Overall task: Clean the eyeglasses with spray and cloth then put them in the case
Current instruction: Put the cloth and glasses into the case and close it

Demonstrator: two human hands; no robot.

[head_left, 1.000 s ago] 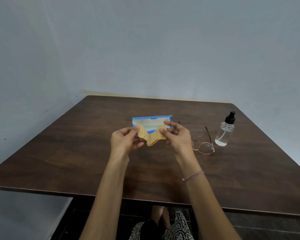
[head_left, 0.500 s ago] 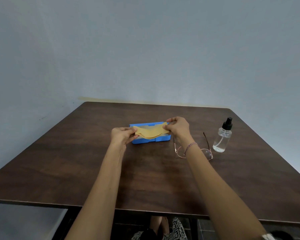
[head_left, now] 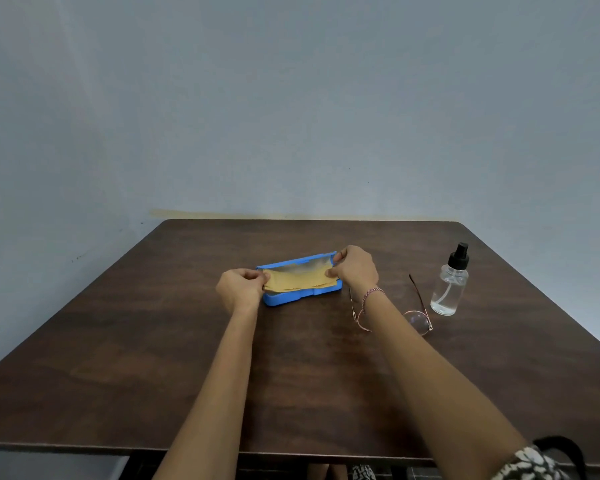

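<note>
Beside bottle [head_left: 449, 289], eyeglasses [head_left: 419, 322] (forearm [head_left: 392, 320] across)

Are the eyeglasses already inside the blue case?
Out. The eyeglasses lie on the table, right of the blue case, with temples unfolded.

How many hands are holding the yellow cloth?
2. The left hand pinches the yellow cloth at its left end, the right hand at its right end, over the open blue case.
</note>
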